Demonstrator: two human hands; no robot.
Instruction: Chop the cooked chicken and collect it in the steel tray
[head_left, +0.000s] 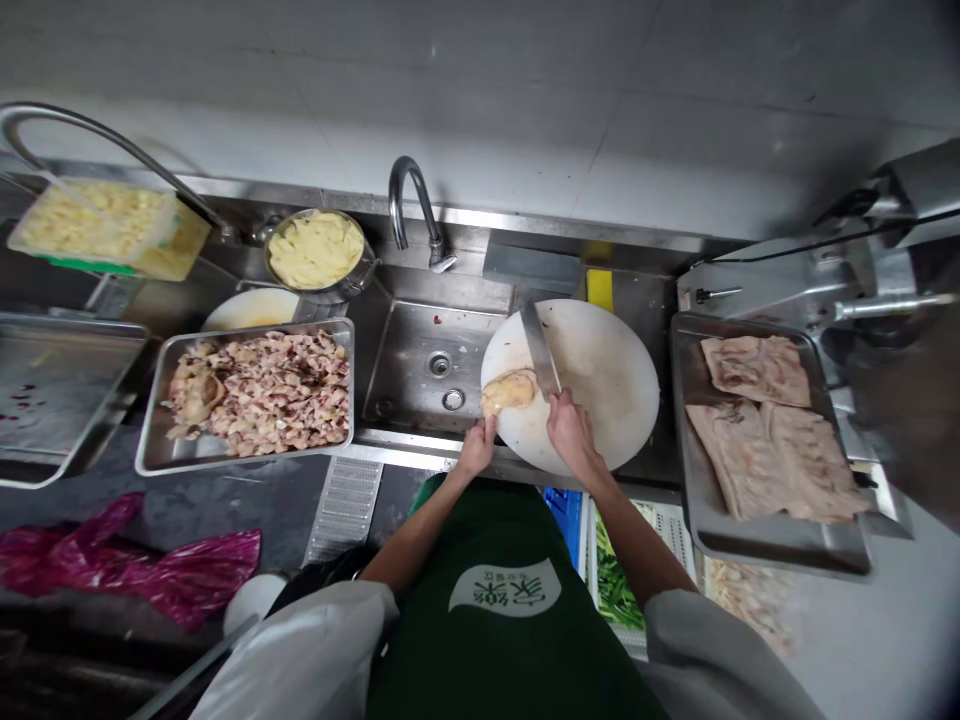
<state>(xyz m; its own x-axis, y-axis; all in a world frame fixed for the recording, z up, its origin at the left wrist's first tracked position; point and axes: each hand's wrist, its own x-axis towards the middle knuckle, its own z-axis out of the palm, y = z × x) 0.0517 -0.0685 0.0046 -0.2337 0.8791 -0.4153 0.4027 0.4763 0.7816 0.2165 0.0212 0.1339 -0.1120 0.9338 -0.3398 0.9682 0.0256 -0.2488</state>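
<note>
A round white cutting board [600,375] lies over the right side of a steel sink. On its left edge rests a pale piece of raw meat [508,390]. My left hand [478,448] grips the near end of that meat with curled fingers. My right hand [571,432] is closed round the handle of a cleaver [538,350], whose broad blade rests against the right side of the meat.
A steel tray of chopped meat pieces [255,395] sits left of the sink basin [431,370]. A tray with slabs of raw meat [765,430] is on the right. Behind stand a tap [411,205], a pot of pale strips [315,250] and a crate [105,225].
</note>
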